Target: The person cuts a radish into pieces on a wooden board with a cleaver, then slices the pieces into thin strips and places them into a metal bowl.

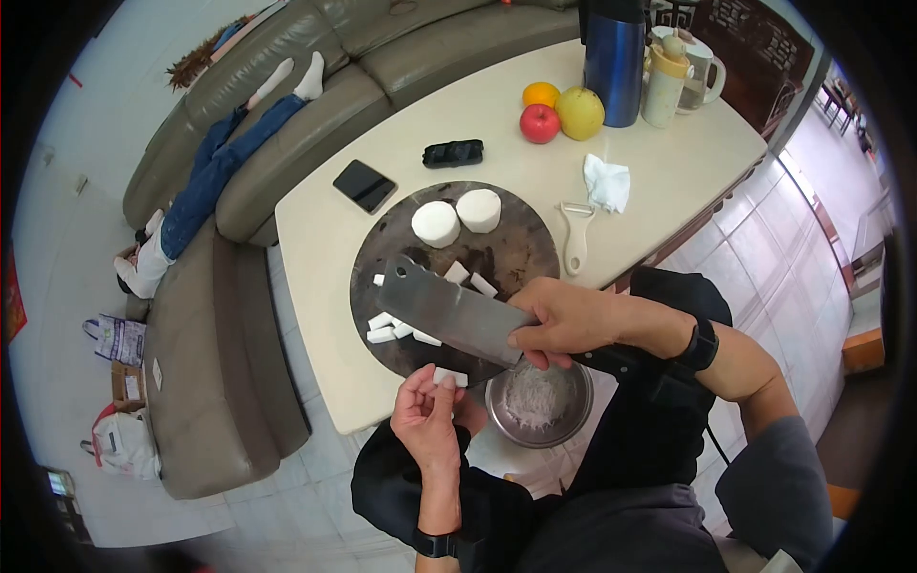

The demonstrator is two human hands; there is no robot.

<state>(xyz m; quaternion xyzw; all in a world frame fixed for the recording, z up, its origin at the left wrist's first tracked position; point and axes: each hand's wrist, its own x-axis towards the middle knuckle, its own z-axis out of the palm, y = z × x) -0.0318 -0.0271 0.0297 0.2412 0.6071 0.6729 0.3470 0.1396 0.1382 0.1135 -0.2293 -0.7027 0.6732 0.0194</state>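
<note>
My right hand [565,323] grips the handle of a broad cleaver [439,307], its blade lying flat-on over the round dark cutting board [521,234]. Between the thumb and fingers of my left hand [427,415] is a small white vegetable piece [450,376], at the board's near edge. Several cut white pieces [382,328] lie on the board left of the blade, and a few more [483,285] beyond it. Two thick white vegetable chunks [436,224] stand at the board's far side. The blade hides part of the board.
Below the table edge, a metal bowl [538,435] holds whitish stuff. A peeler [576,239], white tissue [607,182], phone [365,185], black case [454,153], fruit [580,114] and blue flask [612,67] are on the table [320,315]. A person [205,181] lies on the sofa [196,382].
</note>
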